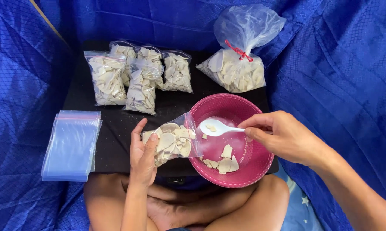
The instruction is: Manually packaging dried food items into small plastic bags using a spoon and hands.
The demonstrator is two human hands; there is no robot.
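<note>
My left hand [142, 155] grips a small clear zip bag [172, 143] partly filled with pale flat chips, its open mouth tilted toward the pink bowl [261, 164]. My right hand [282, 136] pinches the handle of a white plastic spoon [216, 127], whose scoop carries a few chips just beside the bag's mouth, over the bowl. A small heap of chips [223, 162] lies at the bottom of the bowl.
Several filled zip bags [137, 77] stand at the back of the black board [111, 141]. A large tied plastic bag of chips [238, 64] lies behind the bowl. A stack of empty zip bags [72, 143] rests left on blue cloth [338, 77].
</note>
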